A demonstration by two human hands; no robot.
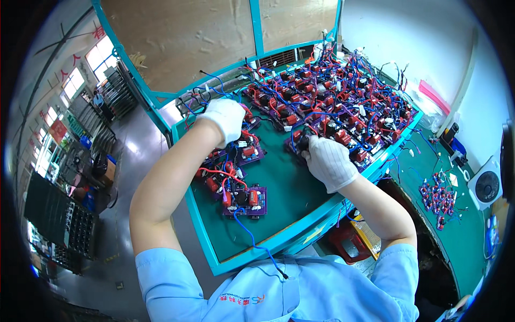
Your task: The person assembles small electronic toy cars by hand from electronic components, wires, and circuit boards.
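Our right hand [329, 162] has its fingers grasping a board [295, 141] at the near edge of the right pile [343, 102]; our left hand [223, 119] hides its fingers, so we cannot tell. We seem partway: small left group [255, 200], larger pile.

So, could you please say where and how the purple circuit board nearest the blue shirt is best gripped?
Probably by its right edge, coming from the right: this board lies flat, that edge facing bare green tabletop, while a thin blue wire trails off its front.
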